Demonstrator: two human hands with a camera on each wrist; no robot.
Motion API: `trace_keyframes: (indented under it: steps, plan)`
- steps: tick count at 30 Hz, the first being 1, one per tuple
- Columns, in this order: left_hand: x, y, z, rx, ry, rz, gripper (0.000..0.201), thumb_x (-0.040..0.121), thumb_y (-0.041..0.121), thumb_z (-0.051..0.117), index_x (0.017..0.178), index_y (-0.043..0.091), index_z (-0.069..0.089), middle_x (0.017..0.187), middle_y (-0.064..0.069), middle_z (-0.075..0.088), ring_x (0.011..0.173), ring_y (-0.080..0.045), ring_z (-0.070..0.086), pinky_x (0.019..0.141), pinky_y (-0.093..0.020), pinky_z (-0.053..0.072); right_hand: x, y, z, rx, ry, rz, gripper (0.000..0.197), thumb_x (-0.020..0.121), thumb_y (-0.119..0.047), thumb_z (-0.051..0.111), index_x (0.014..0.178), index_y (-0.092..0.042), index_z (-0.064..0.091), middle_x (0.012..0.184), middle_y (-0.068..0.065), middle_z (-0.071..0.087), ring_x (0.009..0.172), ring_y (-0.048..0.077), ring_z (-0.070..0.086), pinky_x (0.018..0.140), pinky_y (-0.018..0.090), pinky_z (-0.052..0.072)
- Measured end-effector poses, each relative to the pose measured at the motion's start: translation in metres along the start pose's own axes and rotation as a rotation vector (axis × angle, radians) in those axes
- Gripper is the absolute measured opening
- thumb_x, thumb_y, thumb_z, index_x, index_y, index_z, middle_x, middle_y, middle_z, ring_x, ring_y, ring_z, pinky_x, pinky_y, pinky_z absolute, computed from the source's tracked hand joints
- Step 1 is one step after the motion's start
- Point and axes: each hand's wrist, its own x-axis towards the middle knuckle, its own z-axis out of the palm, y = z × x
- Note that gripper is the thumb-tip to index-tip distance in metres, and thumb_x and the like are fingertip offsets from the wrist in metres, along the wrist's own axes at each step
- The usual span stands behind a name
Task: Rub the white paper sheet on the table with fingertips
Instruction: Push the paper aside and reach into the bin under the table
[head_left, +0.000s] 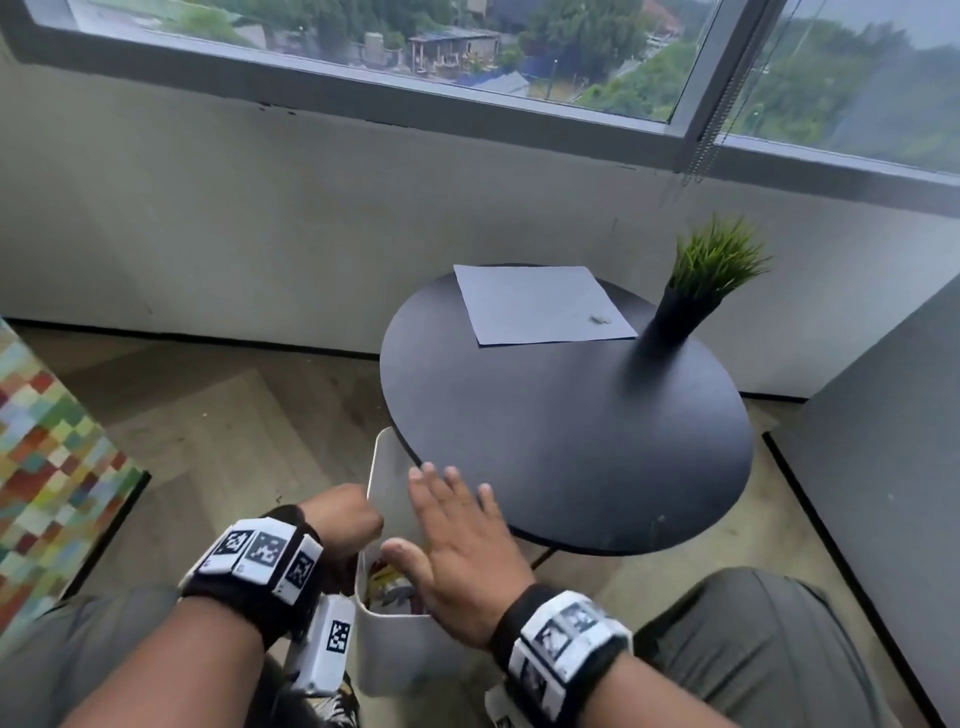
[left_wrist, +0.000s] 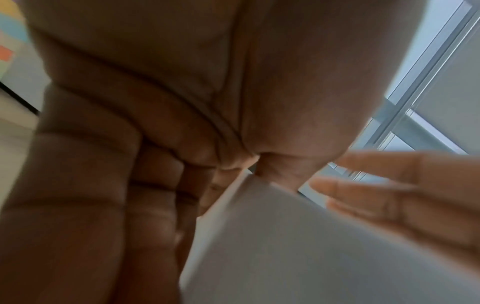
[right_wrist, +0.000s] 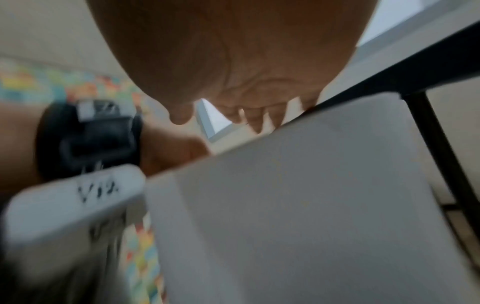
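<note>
The white paper sheet (head_left: 540, 304) lies flat on the far side of the round black table (head_left: 571, 441), with a small pale crumb (head_left: 601, 319) near its right edge. Both hands are far from it, at the table's near edge. My left hand (head_left: 350, 517) is curled and grips the rim of a white bin (head_left: 395, 649); its fingers (left_wrist: 91, 185) wrap over the bin's edge (left_wrist: 298, 246). My right hand (head_left: 452, 509) hovers over the bin, fingers straight and spread, holding nothing. From below, its palm (right_wrist: 246, 72) sits above the bin's wall (right_wrist: 298, 205).
A green plant in a black vase (head_left: 696, 296) stands on the table right of the sheet. The bin holds colourful wrappers (head_left: 387, 579). A multicoloured panel (head_left: 47, 467) is at left, a grey panel (head_left: 883, 467) at right, a wall and window behind.
</note>
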Motion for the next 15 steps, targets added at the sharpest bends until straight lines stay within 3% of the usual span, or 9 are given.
trace_keyframes:
  steps: [2,3,5,7,8,10,11,13,15]
  plan:
    - [-0.003,-0.004,-0.007,-0.025,0.001,0.016,0.028,0.090,0.012,0.052,0.112,0.005,0.068,0.112,-0.014,0.070,0.101,-0.027,0.065,0.076,-0.027,0.049,-0.001,0.010,-0.019,0.341,0.113,-0.102,0.057,0.098,-0.048,0.040,0.150,-0.042,0.017,0.149,-0.008,0.045,0.137,0.011,0.041,0.116,0.037,0.028]
    - [-0.003,-0.008,-0.009,-0.038,0.001,0.015,0.027,0.087,0.011,0.053,0.108,0.005,0.069,0.107,-0.014,0.071,0.095,-0.027,0.067,0.076,-0.029,0.052,0.005,0.029,-0.031,0.386,0.284,-0.061,0.054,0.096,-0.046,0.042,0.147,-0.046,0.024,0.139,-0.010,0.055,0.128,0.012,0.052,0.113,0.037,0.034]
    - [-0.007,-0.010,-0.011,-0.073,-0.006,-0.007,0.026,0.085,0.009,0.052,0.102,0.001,0.070,0.094,-0.016,0.072,0.079,-0.029,0.067,0.068,-0.033,0.055,0.016,0.075,-0.053,0.148,0.480,0.248,0.055,0.095,-0.051,0.035,0.148,-0.043,0.024,0.149,-0.004,0.043,0.139,0.019,0.038,0.116,0.050,0.024]
    - [-0.007,-0.010,-0.012,-0.106,-0.022,-0.023,0.026,0.086,0.007,0.050,0.100,-0.004,0.068,0.080,-0.015,0.068,0.067,-0.029,0.062,0.061,-0.032,0.052,0.018,0.087,-0.050,-0.069,0.283,0.594,0.062,0.094,-0.062,0.023,0.151,-0.041,0.011,0.163,-0.003,0.004,0.150,0.026,0.000,0.115,0.062,0.001]
    - [-0.007,-0.010,-0.012,-0.106,-0.023,-0.019,0.026,0.085,0.007,0.050,0.100,-0.004,0.068,0.076,-0.013,0.066,0.064,-0.028,0.061,0.059,-0.031,0.050,0.022,0.078,-0.039,-0.150,0.183,0.596,0.066,0.092,-0.067,0.017,0.151,-0.040,0.005,0.163,-0.003,-0.010,0.149,0.028,-0.012,0.113,0.064,-0.006]
    - [-0.006,-0.007,-0.015,-0.098,-0.022,-0.003,0.024,0.084,0.009,0.051,0.098,0.001,0.069,0.079,-0.009,0.068,0.068,-0.025,0.065,0.057,-0.026,0.049,0.023,0.044,-0.014,-0.260,0.066,0.353,0.070,0.090,-0.070,0.009,0.151,-0.039,-0.003,0.159,-0.005,-0.023,0.146,0.028,-0.024,0.112,0.062,-0.015]
    - [-0.005,-0.007,-0.016,-0.083,-0.020,0.008,0.023,0.084,0.011,0.053,0.098,0.005,0.070,0.085,-0.008,0.070,0.074,-0.024,0.067,0.059,-0.025,0.049,0.021,0.025,-0.003,-0.261,0.024,0.177,0.069,0.092,-0.069,0.009,0.152,-0.036,0.000,0.160,-0.005,-0.020,0.147,0.026,-0.022,0.114,0.059,-0.014]
    - [-0.003,-0.005,-0.016,-0.064,-0.028,0.025,0.021,0.087,0.013,0.054,0.100,0.010,0.070,0.091,-0.007,0.070,0.079,-0.022,0.068,0.059,-0.024,0.048,0.013,0.004,-0.002,-0.081,-0.027,-0.112,0.060,0.098,-0.059,0.019,0.151,-0.031,0.025,0.162,-0.002,0.015,0.150,0.018,0.008,0.121,0.048,0.002]
    - [-0.001,-0.004,-0.016,-0.106,-0.037,0.027,0.021,0.087,0.011,0.053,0.099,0.007,0.069,0.083,-0.009,0.070,0.068,-0.023,0.067,0.052,-0.023,0.049,0.002,0.017,-0.019,0.204,0.167,-0.201,0.046,0.101,-0.046,0.034,0.140,-0.027,0.048,0.141,-0.006,0.054,0.132,0.009,0.047,0.115,0.038,0.032]
